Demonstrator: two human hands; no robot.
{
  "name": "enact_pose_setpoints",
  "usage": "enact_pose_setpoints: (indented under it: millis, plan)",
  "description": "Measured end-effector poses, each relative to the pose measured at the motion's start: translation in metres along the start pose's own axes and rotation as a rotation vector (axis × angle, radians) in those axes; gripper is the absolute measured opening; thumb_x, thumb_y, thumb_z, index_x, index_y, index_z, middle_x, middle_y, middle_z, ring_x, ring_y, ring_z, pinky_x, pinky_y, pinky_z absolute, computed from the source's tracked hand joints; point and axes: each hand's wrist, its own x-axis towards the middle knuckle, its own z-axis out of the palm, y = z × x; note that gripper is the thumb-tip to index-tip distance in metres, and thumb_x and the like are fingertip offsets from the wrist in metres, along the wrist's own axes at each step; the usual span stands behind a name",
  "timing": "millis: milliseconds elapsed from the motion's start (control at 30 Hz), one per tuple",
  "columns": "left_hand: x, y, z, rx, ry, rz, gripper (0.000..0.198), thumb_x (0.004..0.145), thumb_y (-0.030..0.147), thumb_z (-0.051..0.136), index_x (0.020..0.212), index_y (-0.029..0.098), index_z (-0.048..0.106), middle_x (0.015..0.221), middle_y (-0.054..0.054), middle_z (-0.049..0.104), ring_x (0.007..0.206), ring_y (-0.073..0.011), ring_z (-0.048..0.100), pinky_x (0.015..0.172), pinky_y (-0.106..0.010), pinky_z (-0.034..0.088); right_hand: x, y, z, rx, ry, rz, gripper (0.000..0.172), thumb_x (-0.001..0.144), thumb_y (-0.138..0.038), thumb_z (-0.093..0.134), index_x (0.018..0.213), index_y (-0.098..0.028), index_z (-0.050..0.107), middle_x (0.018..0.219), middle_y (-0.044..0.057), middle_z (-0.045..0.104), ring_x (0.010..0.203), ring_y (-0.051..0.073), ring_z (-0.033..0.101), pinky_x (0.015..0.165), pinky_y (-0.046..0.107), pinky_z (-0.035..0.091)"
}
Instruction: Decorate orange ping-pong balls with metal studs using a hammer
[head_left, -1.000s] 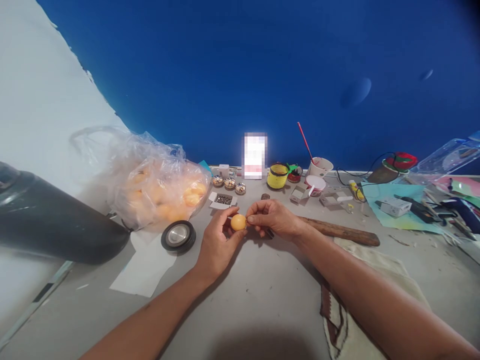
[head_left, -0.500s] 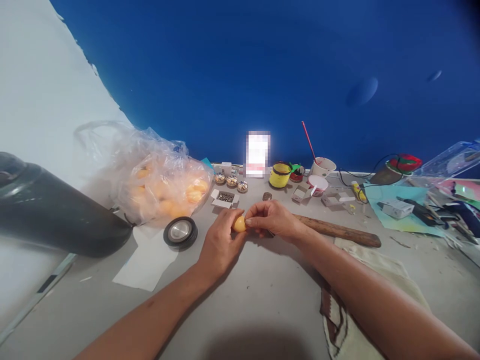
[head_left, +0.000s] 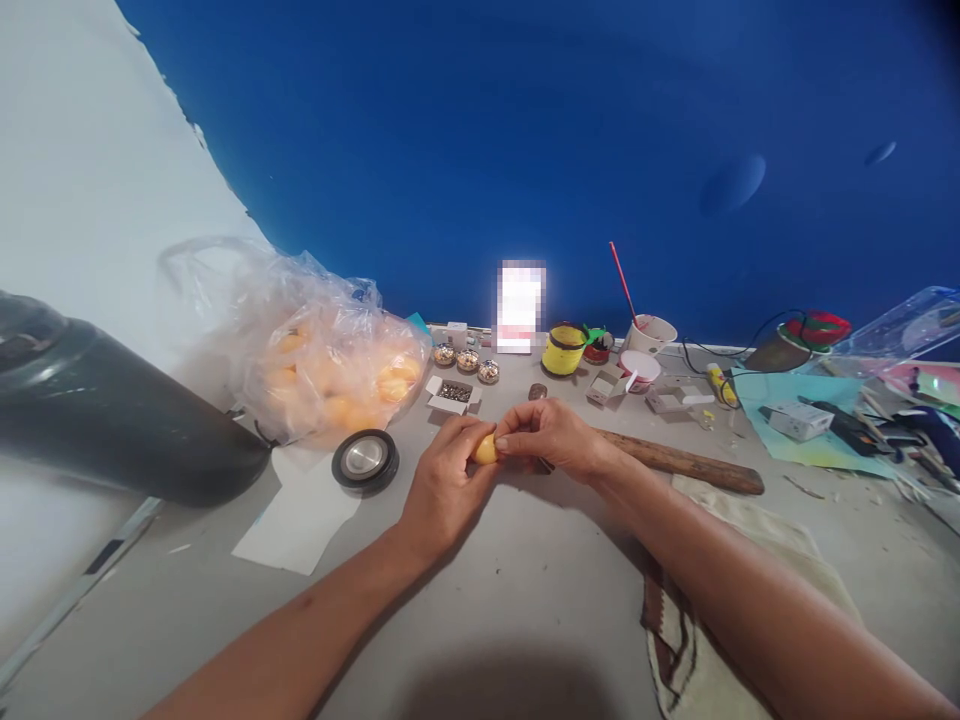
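My left hand [head_left: 448, 480] is closed around a small orange ball [head_left: 486, 449], which looks like a ping-pong ball. The thumb and fingertips of my right hand [head_left: 549, 438] are pinched together against the ball's right side. Whatever is between them is too small or hidden to make out. Just beyond my hands is a small open white box [head_left: 453, 396] full of shiny metal tacks. Behind it sit three balls covered in shiny metal [head_left: 467, 360]. A hammer with a wooden handle [head_left: 679, 462] lies to the right, its head partly behind my right hand.
A clear plastic bag of orange balls [head_left: 345, 370] stands at left, near a dark cylinder [head_left: 135, 410] and a round black lid [head_left: 365, 459]. A yellow pot [head_left: 562, 350] and a white cup [head_left: 652, 335] line the blue wall. A cloth [head_left: 757, 560] lies under my right forearm.
The whole view has shifted slightly, so things appear a little further right. Both hands stay at the orange ball with nearly the same grip.
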Motion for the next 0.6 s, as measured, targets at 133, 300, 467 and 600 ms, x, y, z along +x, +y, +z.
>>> enact_pose_setpoints:
  millis: [133, 300, 467, 600]
  plan:
    - [0.000, 0.001, 0.000, -0.002, -0.009, -0.023, 0.022, 0.085, 0.013, 0.065, 0.105, 0.022, 0.068, 0.102, -0.004, 0.067, 0.091, -0.0184, 0.065, 0.082, -0.030, 0.055, -0.001, 0.001, 0.002, -0.032, -0.008, -0.019, 0.016, 0.071, -0.031, 0.076, 0.075, -0.016, 0.071, 0.061, -0.002, 0.063, 0.051, 0.007, 0.050, 0.044, 0.018, 0.036]
    - [0.001, 0.004, -0.002, 0.001, 0.006, -0.034, 0.022, 0.084, 0.011, 0.065, 0.102, 0.021, 0.068, 0.100, -0.004, 0.067, 0.090, -0.0185, 0.066, 0.082, -0.030, 0.054, -0.002, 0.001, 0.008, -0.087, 0.039, -0.045, 0.011, 0.075, -0.027, 0.070, 0.076, -0.016, 0.068, 0.055, -0.004, 0.056, 0.047, 0.006, 0.044, 0.042, 0.018, 0.030]
    - [0.002, 0.006, -0.001, -0.025, 0.050, -0.007, 0.025, 0.082, 0.008, 0.065, 0.104, 0.021, 0.067, 0.101, -0.004, 0.069, 0.092, -0.0186, 0.066, 0.083, -0.030, 0.053, -0.003, -0.001, 0.012, -0.040, 0.047, -0.063, 0.022, 0.075, -0.035, 0.076, 0.076, -0.017, 0.063, 0.052, -0.005, 0.055, 0.045, 0.006, 0.043, 0.040, 0.017, 0.028]
    - [0.002, 0.007, 0.000, -0.080, 0.050, -0.013, 0.026, 0.081, 0.009, 0.067, 0.105, 0.021, 0.066, 0.103, -0.005, 0.070, 0.094, -0.0186, 0.066, 0.081, -0.030, 0.054, -0.002, 0.002, 0.007, 0.009, 0.023, -0.080, 0.035, 0.072, -0.045, 0.082, 0.076, -0.018, 0.060, 0.052, -0.006, 0.054, 0.044, 0.006, 0.044, 0.040, 0.017, 0.028]
